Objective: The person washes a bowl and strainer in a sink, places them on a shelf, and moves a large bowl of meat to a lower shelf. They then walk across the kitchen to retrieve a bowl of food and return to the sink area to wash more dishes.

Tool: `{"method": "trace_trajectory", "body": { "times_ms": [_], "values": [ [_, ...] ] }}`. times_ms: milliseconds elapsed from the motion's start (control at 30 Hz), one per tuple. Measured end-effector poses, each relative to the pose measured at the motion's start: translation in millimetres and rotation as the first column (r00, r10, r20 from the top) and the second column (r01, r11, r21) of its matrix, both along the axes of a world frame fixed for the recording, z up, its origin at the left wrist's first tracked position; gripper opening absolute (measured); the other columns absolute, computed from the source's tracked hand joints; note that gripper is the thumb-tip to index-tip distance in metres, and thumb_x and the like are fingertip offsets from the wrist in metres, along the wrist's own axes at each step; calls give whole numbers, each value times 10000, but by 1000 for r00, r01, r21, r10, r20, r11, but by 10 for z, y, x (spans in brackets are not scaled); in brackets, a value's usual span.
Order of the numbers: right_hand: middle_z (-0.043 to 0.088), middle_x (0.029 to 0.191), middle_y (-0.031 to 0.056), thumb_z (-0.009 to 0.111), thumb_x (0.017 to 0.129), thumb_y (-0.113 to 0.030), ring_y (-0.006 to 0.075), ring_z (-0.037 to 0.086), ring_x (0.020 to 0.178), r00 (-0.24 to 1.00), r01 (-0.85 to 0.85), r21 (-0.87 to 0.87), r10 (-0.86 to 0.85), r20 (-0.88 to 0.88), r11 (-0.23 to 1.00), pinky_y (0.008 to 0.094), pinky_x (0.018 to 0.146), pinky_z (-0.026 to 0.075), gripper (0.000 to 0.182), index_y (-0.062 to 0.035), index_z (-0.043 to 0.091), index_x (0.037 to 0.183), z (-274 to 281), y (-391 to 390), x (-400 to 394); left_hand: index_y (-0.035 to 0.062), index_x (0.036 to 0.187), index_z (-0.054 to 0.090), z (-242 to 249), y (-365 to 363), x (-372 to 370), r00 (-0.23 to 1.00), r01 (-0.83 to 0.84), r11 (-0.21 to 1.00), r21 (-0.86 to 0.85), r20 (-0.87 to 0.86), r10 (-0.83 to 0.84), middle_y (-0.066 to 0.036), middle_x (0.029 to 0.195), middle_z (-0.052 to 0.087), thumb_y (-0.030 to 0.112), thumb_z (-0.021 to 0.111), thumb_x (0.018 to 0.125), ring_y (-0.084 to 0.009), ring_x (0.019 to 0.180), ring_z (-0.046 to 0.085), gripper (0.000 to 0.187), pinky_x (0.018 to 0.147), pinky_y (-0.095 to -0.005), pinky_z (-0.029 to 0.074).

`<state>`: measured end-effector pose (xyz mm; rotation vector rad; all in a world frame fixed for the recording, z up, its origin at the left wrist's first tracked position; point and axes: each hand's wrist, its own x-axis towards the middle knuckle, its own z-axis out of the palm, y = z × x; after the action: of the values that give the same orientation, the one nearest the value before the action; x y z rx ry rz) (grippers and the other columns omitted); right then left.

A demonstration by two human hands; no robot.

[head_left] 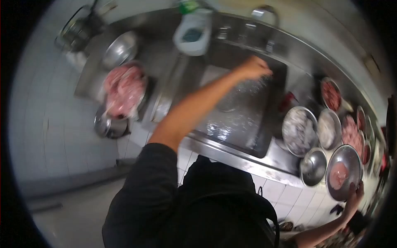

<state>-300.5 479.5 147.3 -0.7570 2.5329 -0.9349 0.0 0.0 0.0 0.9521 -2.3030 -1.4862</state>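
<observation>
My left hand (255, 68) is stretched over the sink (235, 115), near the far right corner, below the tap (264, 12). Its fingers look curled together, slightly blurred; whatever they may hold is hidden. Splashing water shows just beneath it. At the right, my right hand (355, 195) grips the near rim of a metal bowl (351, 159), tilted toward me. Pale pink meat (338, 175) lies inside that bowl. Beside it stands a smaller metal bowl (313, 167) with a little liquid or residue.
Several bowls crowd the right counter, including one of whitish pieces (298, 130) and one of red meat (331, 95). Left of the sink are a large heap of pink meat (125, 90) and a steel bowl (120, 49). A white plastic container (193, 35) sits at the sink's back left.
</observation>
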Motion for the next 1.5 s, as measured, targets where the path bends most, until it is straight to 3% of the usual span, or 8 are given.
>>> {"method": "trace_trajectory", "body": {
  "times_ms": [367,600,833,1000,1067,1267,1400,1500],
  "values": [
    [602,944,214,574,704,-195,354,561,933,701,-665,17,632,-332,747,390,825,431,350,2,612,992,-1373,-3810,2171,-24,1067,455,-20,302,1748,855,-43,583,812,-272,442,-156,937,497,219,510,829,-269,761,578,345,597,-421,538],
    [494,1153,219,543,700,-113,334,427,1107,318,-509,311,512,-798,802,429,962,307,448,22,474,1122,-1898,-4495,2981,28,808,351,-326,160,1577,729,-435,667,605,-197,655,-95,778,409,-10,526,697,-221,632,552,212,441,-364,535],
    [526,1125,218,387,851,-279,321,510,1041,359,-920,184,932,48,345,420,911,349,438,-15,436,1197,-2013,-4251,3368,39,777,386,-789,38,1573,751,-517,776,362,-244,614,-65,719,436,-12,506,660,-177,592,511,175,409,-343,508],
    [515,1125,232,338,889,-355,341,513,1029,500,-782,439,866,19,442,433,900,360,408,-72,544,1098,-2038,-3997,3238,26,784,370,-572,-60,1629,835,-449,843,297,-195,514,-96,763,439,-19,478,701,-195,561,532,143,387,-343,526],
    [556,1059,232,354,890,-335,342,538,990,395,-705,226,637,-661,672,418,884,380,389,-55,578,1044,-2467,-4036,3112,33,765,355,-437,-13,1548,894,-399,890,221,-121,431,-96,747,435,-21,479,706,-192,548,534,147,359,-330,513],
    [588,1005,205,399,876,-323,359,536,980,702,-620,-325,690,176,714,390,880,392,373,-37,595,1012,-2073,-4048,3416,33,712,349,-480,-163,1402,910,-371,928,26,-191,369,-85,651,436,-32,473,690,-195,483,521,142,340,-344,492],
    [578,1006,221,374,882,-426,358,530,982,625,-767,240,777,72,595,411,882,383,476,-17,584,1004,-1936,-3790,3253,17,693,362,-133,-69,1394,935,-355,920,-164,-56,351,-100,624,466,-28,478,675,-199,474,534,125,330,-343,481],
    [575,993,230,344,891,-428,361,531,968,734,-677,-107,661,-153,728,412,876,382,492,-3,572,991,-2128,-3942,3145,10,698,364,-78,14,1331,942,-336,932,-137,-58,331,-106,624,484,-28,478,677,-206,490,551,122,331,-347,484]
  ]
}}
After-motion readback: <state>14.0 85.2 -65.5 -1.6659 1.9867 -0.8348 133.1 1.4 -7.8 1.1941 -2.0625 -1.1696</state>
